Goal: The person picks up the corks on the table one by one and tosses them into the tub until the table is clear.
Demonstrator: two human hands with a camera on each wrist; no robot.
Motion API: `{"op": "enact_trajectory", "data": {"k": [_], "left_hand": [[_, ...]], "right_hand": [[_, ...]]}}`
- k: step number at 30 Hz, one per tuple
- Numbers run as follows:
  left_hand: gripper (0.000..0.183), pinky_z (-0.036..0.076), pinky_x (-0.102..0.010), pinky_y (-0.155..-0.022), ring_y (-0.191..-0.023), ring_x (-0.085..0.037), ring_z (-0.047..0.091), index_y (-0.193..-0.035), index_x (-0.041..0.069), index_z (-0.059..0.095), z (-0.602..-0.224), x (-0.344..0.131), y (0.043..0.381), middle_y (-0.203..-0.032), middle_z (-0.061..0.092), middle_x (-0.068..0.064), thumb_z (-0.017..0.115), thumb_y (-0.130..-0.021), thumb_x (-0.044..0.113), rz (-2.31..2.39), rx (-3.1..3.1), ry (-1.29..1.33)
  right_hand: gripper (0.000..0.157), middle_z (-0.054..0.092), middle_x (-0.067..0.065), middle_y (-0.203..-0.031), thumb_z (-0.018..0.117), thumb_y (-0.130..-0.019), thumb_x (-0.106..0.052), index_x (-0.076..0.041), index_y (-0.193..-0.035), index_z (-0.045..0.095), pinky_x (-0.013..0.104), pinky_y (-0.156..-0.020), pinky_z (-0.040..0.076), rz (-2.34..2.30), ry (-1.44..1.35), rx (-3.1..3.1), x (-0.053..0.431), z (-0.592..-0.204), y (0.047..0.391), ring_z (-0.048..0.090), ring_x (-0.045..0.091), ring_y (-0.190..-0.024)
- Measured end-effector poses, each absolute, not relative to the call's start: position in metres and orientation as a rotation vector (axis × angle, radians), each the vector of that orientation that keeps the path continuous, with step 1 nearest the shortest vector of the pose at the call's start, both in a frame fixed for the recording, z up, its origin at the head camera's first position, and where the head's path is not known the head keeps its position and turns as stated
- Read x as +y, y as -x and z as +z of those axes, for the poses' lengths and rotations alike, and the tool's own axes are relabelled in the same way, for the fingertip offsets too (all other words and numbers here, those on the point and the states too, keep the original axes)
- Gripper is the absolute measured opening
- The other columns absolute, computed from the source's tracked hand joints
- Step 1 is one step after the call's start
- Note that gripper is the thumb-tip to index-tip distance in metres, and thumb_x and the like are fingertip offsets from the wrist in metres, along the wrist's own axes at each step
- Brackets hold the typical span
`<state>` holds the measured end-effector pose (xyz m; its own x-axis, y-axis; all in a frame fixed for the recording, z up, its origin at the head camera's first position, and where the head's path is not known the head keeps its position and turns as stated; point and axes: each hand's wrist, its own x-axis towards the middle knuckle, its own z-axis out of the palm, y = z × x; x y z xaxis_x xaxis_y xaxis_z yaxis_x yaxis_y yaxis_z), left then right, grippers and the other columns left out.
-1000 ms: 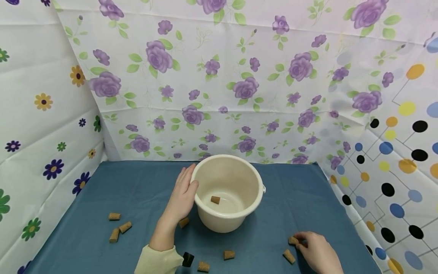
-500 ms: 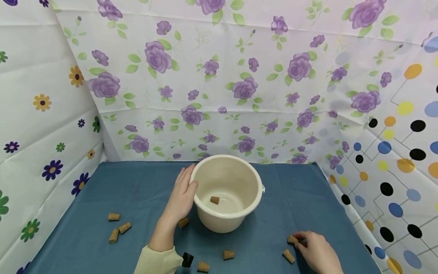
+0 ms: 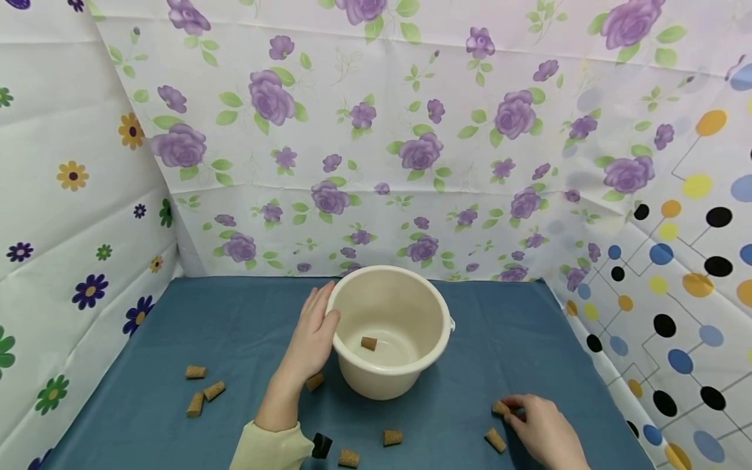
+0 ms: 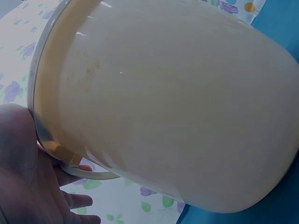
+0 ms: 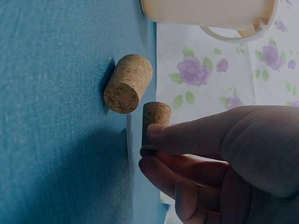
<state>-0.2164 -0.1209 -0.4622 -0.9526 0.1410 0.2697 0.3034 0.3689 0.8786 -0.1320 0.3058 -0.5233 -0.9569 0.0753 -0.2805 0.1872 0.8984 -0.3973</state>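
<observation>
A cream bucket (image 3: 382, 385) stands on the blue cloth, one cork (image 3: 369, 343) lying inside. My left hand (image 3: 311, 339) rests against its left side at the rim, fingers straight and the thumb beside the rim. In the left wrist view the fingers (image 4: 77, 200) stretch past the bucket's handle (image 4: 91, 174). At the right, my right hand (image 3: 543, 424) pinches a cork (image 5: 156, 113) between thumb and fingertips, held upright in the right wrist view. Another cork (image 5: 128, 84) lies on the cloth close beside it.
Three corks (image 3: 196, 405) lie grouped on the left. One cork (image 3: 314, 382) sits by the left wrist, and two more, including a cork (image 3: 392, 437), lie in front of the bucket. Patterned cloth walls (image 3: 376, 163) enclose the blue cloth (image 3: 247, 313) at the back and sides.
My right hand and the pinched cork have shifted very slightly up in the head view. The left hand and bucket have stayed in place.
</observation>
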Motion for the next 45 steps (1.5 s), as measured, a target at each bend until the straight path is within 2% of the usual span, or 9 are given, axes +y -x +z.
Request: {"op": "enact_trajectory", "data": {"k": [45], "left_hand": [[0.058,0.006,-0.068,-0.127,-0.165,-0.034,0.002,-0.170,0.006,0.029,-0.4612,-0.1203,0.2154,-0.175,0.026,-0.013,0.042,-0.115,0.022,-1.625,-2.481,0.390]], "right_hand": [[0.018,0.075,0.001,-0.095,0.082,-0.093,-0.015,-0.007,-0.110,0.083,0.044,-0.065,0.060,-0.640,-0.219,2.807,0.3041,-0.5265,0.1290,0.069,0.016,-0.076]]}}
